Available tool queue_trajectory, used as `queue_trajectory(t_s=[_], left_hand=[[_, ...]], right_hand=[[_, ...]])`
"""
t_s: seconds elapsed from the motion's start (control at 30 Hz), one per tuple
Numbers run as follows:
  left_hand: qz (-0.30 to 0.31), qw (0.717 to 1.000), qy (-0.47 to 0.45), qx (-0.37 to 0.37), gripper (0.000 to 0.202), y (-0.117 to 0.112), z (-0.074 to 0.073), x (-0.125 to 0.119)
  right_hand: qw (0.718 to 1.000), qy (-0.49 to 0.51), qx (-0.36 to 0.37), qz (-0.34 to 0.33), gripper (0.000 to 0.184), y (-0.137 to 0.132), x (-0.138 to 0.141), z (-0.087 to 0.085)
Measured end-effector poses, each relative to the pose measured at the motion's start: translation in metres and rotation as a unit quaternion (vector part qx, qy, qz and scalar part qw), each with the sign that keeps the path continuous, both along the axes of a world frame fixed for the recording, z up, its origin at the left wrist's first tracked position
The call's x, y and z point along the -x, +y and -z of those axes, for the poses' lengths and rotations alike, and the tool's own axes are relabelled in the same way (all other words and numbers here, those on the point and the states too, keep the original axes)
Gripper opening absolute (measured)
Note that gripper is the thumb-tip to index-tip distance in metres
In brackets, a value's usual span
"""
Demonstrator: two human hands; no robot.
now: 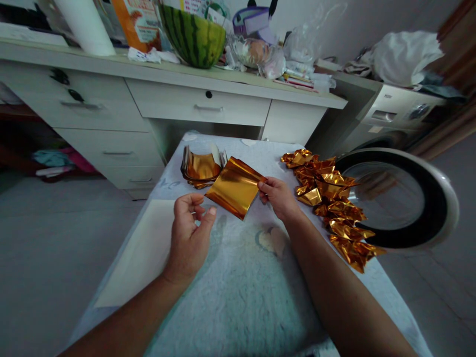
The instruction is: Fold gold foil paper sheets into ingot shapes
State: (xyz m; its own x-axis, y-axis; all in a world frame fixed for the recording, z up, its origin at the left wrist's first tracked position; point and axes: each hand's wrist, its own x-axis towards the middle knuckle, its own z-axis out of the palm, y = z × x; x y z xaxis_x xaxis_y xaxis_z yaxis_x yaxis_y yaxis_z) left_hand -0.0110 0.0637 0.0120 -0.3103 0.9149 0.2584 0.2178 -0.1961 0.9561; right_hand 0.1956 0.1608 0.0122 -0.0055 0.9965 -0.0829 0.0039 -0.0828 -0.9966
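A square sheet of shiny gold foil paper (238, 188) is raised above the cloth-covered table, its right corner pinched in my right hand (278, 197). My left hand (190, 233) is by the sheet's left corner, fingers curled and apart from the thumb, with nothing visible between them. Behind the sheet sits a curved stack of foil paper (203, 168), partly covered by it. Along the table's right side lies a row of folded gold foil pieces (336, 203).
A white sheet (139, 258) lies at the table's left. Beyond stands a white desk (208, 106) with a cut watermelon (193, 37) and clutter on top. At right, a washing machine's round door (401, 198) hangs open beside the table.
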Motion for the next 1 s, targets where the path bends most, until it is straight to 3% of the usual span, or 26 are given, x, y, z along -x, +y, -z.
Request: queue_trajectory(t_s=[0.37, 0.47, 0.57, 0.7, 0.83, 1.0], left_hand=[[0.013, 1.0, 0.024, 0.016, 0.036, 0.0, 0.004, -0.002], [0.004, 0.999, -0.034, 0.037, 0.051, 0.001, 0.004, -0.004], [0.037, 0.986, -0.141, 0.081, 0.064, 0.003, 0.004, -0.006], [0.075, 0.966, -0.218, 0.117, 0.065, 0.005, 0.007, -0.008], [0.068, 0.972, -0.196, 0.108, 0.064, 0.007, 0.009, -0.007], [0.056, 0.988, -0.1, 0.103, 0.062, 0.008, 0.006, -0.004]], right_hand=[[1.0, 0.017, 0.008, 0.01, 0.023, 0.004, -0.017, -0.001], [1.0, 0.027, 0.003, -0.013, 0.023, -0.001, -0.01, -0.003], [0.999, 0.026, 0.002, -0.029, 0.025, -0.006, -0.001, -0.002], [0.999, 0.016, 0.015, -0.048, 0.023, -0.01, 0.01, 0.001], [0.998, -0.019, 0.022, -0.061, 0.02, -0.011, 0.013, 0.004], [0.996, -0.056, -0.006, -0.068, 0.022, -0.011, 0.01, 0.003]])
